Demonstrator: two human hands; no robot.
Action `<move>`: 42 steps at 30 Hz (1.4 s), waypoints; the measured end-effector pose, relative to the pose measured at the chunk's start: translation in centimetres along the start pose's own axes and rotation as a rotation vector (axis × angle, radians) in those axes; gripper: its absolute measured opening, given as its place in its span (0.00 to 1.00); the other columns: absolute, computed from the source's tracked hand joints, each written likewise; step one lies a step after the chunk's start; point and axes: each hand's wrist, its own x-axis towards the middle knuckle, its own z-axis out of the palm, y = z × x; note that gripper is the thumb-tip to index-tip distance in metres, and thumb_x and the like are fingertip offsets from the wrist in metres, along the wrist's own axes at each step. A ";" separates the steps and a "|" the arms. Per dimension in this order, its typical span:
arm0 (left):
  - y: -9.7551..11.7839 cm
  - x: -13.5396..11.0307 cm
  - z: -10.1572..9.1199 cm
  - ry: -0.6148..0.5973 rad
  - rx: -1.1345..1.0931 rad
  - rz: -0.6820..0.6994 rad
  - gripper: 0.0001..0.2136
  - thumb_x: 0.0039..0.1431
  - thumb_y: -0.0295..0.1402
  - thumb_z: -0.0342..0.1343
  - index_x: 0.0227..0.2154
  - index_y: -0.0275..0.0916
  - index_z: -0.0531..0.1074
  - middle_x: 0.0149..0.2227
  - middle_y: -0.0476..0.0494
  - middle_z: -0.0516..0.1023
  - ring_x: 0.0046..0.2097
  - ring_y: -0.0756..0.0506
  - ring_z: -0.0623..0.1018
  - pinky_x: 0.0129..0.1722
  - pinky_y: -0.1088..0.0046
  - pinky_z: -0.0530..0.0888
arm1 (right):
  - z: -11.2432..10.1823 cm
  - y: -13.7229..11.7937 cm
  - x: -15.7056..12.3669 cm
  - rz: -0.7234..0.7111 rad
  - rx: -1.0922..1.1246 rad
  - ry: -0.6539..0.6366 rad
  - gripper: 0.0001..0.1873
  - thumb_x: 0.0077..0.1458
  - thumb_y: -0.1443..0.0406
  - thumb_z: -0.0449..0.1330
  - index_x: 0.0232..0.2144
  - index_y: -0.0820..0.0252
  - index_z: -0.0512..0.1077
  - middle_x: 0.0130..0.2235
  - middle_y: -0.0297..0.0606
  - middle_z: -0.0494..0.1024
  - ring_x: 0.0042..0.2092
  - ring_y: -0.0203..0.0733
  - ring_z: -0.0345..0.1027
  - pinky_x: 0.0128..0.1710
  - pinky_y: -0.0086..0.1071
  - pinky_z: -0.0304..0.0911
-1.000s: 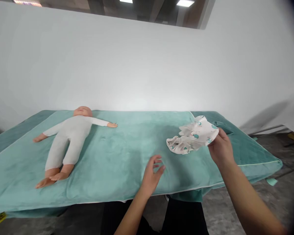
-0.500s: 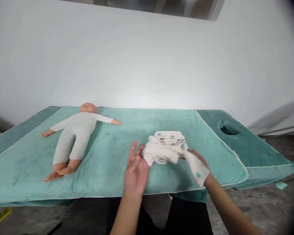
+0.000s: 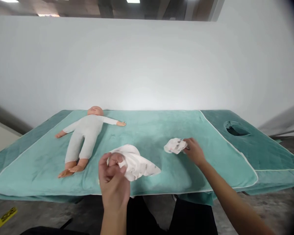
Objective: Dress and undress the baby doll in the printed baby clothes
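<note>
My left hand (image 3: pixel 114 179) is closed on a white cloth piece (image 3: pixel 139 166) with faint small marks, held above the front of the bed. The cloth hangs bunched toward the right, its far end narrowing to a point. Further right, my right hand (image 3: pixel 194 151) grips a smaller crumpled white cloth (image 3: pixel 175 145) with a printed pattern, close over the teal cover. Its fingertips are partly hidden behind the hand. The folds conceal what kind of item each cloth is. On the left side lies a baby doll (image 3: pixel 87 133) in a pale bodysuit, face up, arms spread.
A teal padded bed (image 3: pixel 147 130) with a lighter top cover spans the view against a white wall (image 3: pixel 147 65). At the right end is a face hole (image 3: pixel 236 128). Yellow-and-black tape (image 3: pixel 3 219) marks the floor at lower left.
The white cloth bundle with teal prints, together earlier, is now two separate pieces. My left hand has moved left and closed from open fingers onto one; my right hand holds the other.
</note>
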 end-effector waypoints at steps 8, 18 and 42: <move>-2.7 -1.1 1.0 -0.072 0.202 0.128 0.20 0.53 0.25 0.65 0.48 0.48 0.72 0.30 0.51 0.74 0.35 0.50 0.74 0.39 0.74 0.72 | -5.8 -1.0 -3.9 0.344 -0.202 0.134 0.22 0.57 0.60 0.58 0.53 0.58 0.71 0.57 0.59 0.70 0.59 0.73 0.62 0.56 0.72 0.54; -6.0 2.0 6.1 -0.357 0.369 0.057 0.23 0.57 0.29 0.61 0.55 0.46 0.64 0.42 0.46 0.77 0.39 0.49 0.78 0.41 0.72 0.74 | -5.9 -18.0 1.3 -0.117 0.850 -0.329 0.15 0.61 0.55 0.60 0.48 0.51 0.73 0.45 0.37 0.79 0.46 0.46 0.72 0.49 0.41 0.68; 1.1 13.4 8.1 -0.451 1.715 0.410 0.14 0.60 0.29 0.52 0.49 0.41 0.69 0.39 0.45 0.77 0.38 0.42 0.76 0.35 0.68 0.65 | -5.7 -17.4 12.6 -0.453 0.066 -0.046 0.10 0.57 0.69 0.53 0.41 0.57 0.70 0.45 0.41 0.73 0.38 0.43 0.66 0.33 0.34 0.54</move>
